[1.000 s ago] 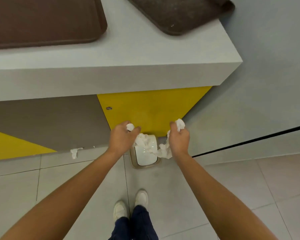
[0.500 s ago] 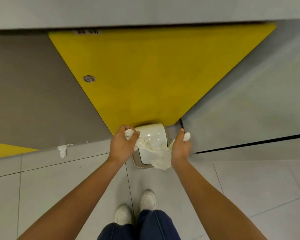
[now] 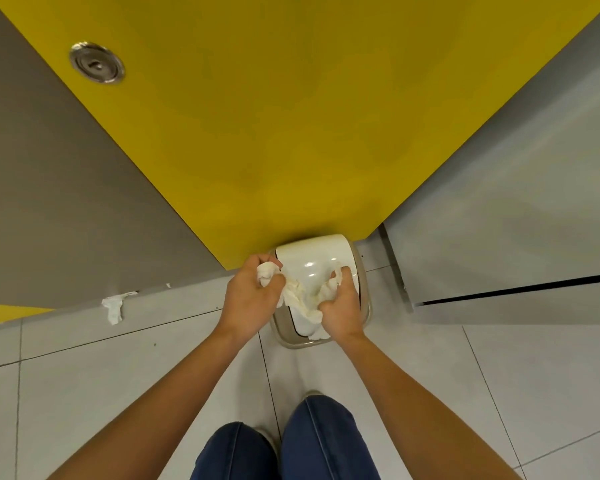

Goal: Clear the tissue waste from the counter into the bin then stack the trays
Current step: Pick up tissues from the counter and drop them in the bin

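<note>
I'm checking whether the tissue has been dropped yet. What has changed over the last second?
The head has bent down: the counter and trays have left the view, and the bin looks much closer. Both hands have come lower, onto its white lid. The left hand and right hand still keep their grip on the crumpled tissue; none is let go. The scrap of tissue on the floor lies where it was.

Gloss plastic, soft paper, matt panels

The bin (image 3: 321, 261) lid is glossy cream plastic, its rim duller beige. The tissue (image 3: 300, 296) is crumpled soft white paper. The yellow door (image 3: 257, 116) looks smooth and matt, perhaps laminate, with a brushed metal lock (image 3: 96, 62). The floor (image 3: 118, 375) is smooth pale tile; the jeans (image 3: 312, 445) are blue denim.
</note>
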`<act>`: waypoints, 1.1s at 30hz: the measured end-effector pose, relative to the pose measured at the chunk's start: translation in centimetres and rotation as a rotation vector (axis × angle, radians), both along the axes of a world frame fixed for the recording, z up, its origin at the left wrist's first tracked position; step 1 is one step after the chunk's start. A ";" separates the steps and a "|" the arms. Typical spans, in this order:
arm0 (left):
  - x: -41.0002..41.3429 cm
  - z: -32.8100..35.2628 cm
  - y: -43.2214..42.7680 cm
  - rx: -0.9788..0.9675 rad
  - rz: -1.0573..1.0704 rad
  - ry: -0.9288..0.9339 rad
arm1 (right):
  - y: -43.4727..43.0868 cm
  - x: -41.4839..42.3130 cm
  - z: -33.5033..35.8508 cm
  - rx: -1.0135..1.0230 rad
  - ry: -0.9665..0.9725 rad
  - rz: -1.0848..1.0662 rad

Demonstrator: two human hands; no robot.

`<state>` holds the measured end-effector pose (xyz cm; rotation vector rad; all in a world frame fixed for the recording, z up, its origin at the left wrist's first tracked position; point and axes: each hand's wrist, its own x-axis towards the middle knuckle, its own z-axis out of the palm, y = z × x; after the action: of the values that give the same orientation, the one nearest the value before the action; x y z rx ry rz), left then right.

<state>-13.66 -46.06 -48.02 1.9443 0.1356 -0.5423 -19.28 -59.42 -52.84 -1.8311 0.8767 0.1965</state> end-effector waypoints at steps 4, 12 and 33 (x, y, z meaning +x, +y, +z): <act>-0.1 -0.6 -0.4 -0.012 -0.018 0.014 | -0.2 -1.4 -2.1 -0.154 0.023 0.220; -0.4 -1.4 -0.7 -0.005 -0.103 -0.032 | 0.2 -2.1 -4.9 -0.545 0.030 0.400; -3.6 -9.8 -6.2 0.634 -1.247 -0.580 | -4.4 -2.6 -4.0 -0.118 0.261 0.502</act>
<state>-17.27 -52.27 -57.83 2.5667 -1.5152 -0.7204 -21.83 -63.79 -56.80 -2.1445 0.5946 0.7256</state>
